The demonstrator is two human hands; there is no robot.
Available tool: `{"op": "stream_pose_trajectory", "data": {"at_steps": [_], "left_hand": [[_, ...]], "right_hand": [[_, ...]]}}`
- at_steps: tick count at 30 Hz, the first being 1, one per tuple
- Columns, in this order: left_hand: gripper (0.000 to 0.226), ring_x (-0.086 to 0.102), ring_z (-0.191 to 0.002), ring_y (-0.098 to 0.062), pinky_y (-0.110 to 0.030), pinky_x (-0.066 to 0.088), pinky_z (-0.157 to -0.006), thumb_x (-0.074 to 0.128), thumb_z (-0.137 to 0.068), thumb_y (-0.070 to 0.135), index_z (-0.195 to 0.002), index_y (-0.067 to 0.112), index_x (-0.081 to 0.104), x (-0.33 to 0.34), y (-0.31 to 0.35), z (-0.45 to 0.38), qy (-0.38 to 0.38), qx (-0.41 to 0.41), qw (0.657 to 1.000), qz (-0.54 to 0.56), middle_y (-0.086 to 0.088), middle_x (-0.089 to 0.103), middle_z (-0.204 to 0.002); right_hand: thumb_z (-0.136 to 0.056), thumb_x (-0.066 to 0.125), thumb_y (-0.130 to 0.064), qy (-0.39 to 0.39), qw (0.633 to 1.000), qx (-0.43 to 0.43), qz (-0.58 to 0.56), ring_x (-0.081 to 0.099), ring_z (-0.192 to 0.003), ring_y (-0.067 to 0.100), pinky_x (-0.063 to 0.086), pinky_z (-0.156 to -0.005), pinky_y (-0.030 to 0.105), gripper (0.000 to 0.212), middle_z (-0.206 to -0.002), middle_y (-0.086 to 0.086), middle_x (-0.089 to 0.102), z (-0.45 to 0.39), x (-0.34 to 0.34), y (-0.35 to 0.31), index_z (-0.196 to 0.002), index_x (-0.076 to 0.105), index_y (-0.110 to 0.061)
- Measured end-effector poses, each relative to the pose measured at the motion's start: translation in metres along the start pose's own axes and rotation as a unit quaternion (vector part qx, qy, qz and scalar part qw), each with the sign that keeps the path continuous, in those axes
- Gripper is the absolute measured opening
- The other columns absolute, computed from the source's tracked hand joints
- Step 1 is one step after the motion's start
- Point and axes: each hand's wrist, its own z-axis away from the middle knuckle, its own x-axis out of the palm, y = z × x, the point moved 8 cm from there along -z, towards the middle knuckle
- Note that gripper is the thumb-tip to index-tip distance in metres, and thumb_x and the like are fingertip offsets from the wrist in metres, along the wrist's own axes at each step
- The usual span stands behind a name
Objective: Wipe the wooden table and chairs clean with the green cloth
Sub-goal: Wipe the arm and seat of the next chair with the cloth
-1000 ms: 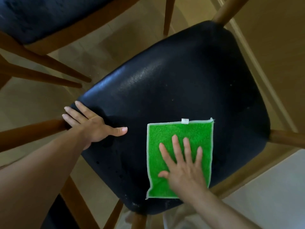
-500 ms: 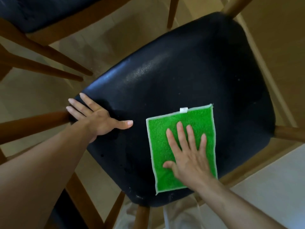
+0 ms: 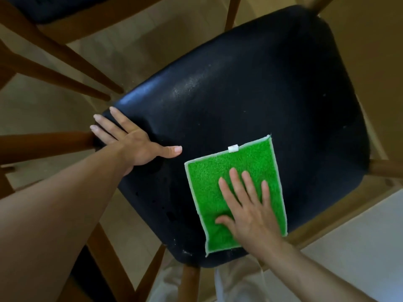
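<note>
Black chair seat (image 3: 250, 94), green cloth (image 3: 235, 192) slid forward, flat right hand (image 3: 250, 214) pressing, no grip

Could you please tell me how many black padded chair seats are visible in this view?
2: one black padded chair seat fills the centre; a second black seat, cropped, sits at the top-left corner. Others may lie out of frame.

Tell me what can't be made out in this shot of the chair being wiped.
- Head view: seat surface under the green cloth, covered by it.
- Cloth area beneath the right hand.
- Second chair, cut off by the top edge.
- White tag text, too small.
</note>
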Motion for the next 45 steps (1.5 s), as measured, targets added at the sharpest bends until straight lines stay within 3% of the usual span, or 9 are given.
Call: {"op": "stream_pose_trajectory", "data": {"at_steps": [5,9,15,19,22,28,33,37,45], "left_hand": [[0.174,-0.037,-0.135,-0.038,-0.058,-0.007,-0.112,0.068,-0.019,0.079,-0.137,0.013,-0.042,0.0,-0.001,-0.001,-0.003,-0.005,1.0,0.003,-0.017,-0.046,-0.145],[0.173,-0.038,-0.135,-0.038,-0.058,-0.006,-0.112,0.07,-0.02,0.078,-0.137,0.015,-0.042,0.001,-0.002,-0.001,-0.006,0.001,1.0,0.008,-0.016,-0.047,-0.145],[0.172,-0.038,-0.134,-0.039,-0.057,-0.003,-0.113,0.071,-0.025,0.078,-0.135,0.012,-0.043,-0.001,-0.001,0.004,-0.014,0.003,1.0,0.006,-0.018,-0.047,-0.144],[0.171,-0.04,-0.133,-0.04,-0.062,-0.005,-0.111,0.075,-0.031,0.077,-0.133,0.01,-0.045,0.001,-0.001,0.001,-0.014,0.001,1.0,0.004,-0.019,-0.048,-0.142],[0.173,-0.04,-0.133,-0.039,-0.062,-0.006,-0.11,0.07,-0.024,0.079,-0.134,0.012,-0.045,0.002,-0.002,-0.002,-0.014,-0.003,1.0,0.007,-0.018,-0.049,-0.142],[0.177,-0.04,-0.134,-0.038,-0.061,-0.004,-0.111,0.061,-0.009,0.082,-0.132,0.014,-0.046,0.002,-0.004,-0.006,-0.005,-0.006,1.0,0.006,-0.016,-0.049,-0.143],[0.181,-0.039,-0.134,-0.04,-0.063,-0.005,-0.11,0.055,0.001,0.082,-0.132,0.012,-0.047,0.0,-0.003,-0.009,-0.006,-0.009,1.0,-0.004,-0.019,-0.048,-0.142],[0.179,-0.039,-0.134,-0.041,-0.063,-0.006,-0.11,0.059,-0.007,0.081,-0.133,0.01,-0.046,0.001,0.0,-0.008,-0.006,-0.016,1.0,-0.006,-0.02,-0.048,-0.142],[0.171,-0.037,-0.136,-0.038,-0.063,-0.004,-0.112,0.075,-0.029,0.075,-0.136,0.012,-0.043,0.0,0.001,0.003,-0.005,-0.018,1.0,0.001,-0.016,-0.047,-0.144]], "right_hand": [[-0.071,0.075,-0.016,0.105,0.993,0.05,-0.029,0.042,-0.136,0.027,0.029,-0.106,0.058,0.084,-0.152,0.005,0.039,-0.068,-0.037,0.051,-0.147,0.039,-0.015],[-0.094,0.053,-0.034,0.139,0.963,0.202,-0.116,0.018,-0.148,0.028,0.009,-0.114,0.06,0.065,-0.16,0.007,0.023,-0.124,-0.055,0.096,-0.152,0.028,-0.017],[-0.089,0.033,-0.061,0.003,0.998,0.06,-0.004,0.013,-0.146,0.033,0.018,-0.111,0.063,0.077,-0.161,0.008,0.008,-0.013,-0.002,0.016,-0.152,0.016,-0.021],[-0.082,0.068,-0.042,0.03,0.998,-0.056,0.013,0.036,-0.139,0.03,0.029,-0.104,0.058,0.076,-0.157,0.003,0.023,-0.015,-0.007,0.013,-0.147,0.032,-0.026],[-0.081,0.057,-0.018,0.111,0.992,0.057,-0.023,0.044,-0.136,0.028,0.028,-0.101,0.05,0.065,-0.153,0.006,0.037,-0.076,-0.039,0.071,-0.145,0.041,-0.02],[-0.097,0.035,-0.042,0.094,0.968,0.226,-0.055,0.015,-0.148,0.032,0.013,-0.114,0.062,0.063,-0.161,0.013,0.016,-0.087,-0.037,0.082,-0.153,0.024,-0.016],[-0.085,0.032,-0.067,-0.044,0.997,-0.022,0.058,0.025,-0.14,0.035,0.011,-0.11,0.061,0.089,-0.162,0.016,-0.001,0.027,0.025,-0.032,-0.154,0.011,-0.015],[-0.082,0.042,-0.062,-0.025,0.988,-0.146,0.045,0.034,-0.135,0.023,0.023,-0.104,0.055,0.073,-0.16,-0.001,0.01,0.011,0.015,0.0,-0.148,0.028,-0.032],[-0.092,0.022,-0.058,0.082,0.93,0.352,-0.069,0.004,-0.15,0.026,0.007,-0.116,0.06,0.07,-0.164,0.002,0.004,-0.106,-0.055,0.183,-0.155,0.011,-0.029]]}}
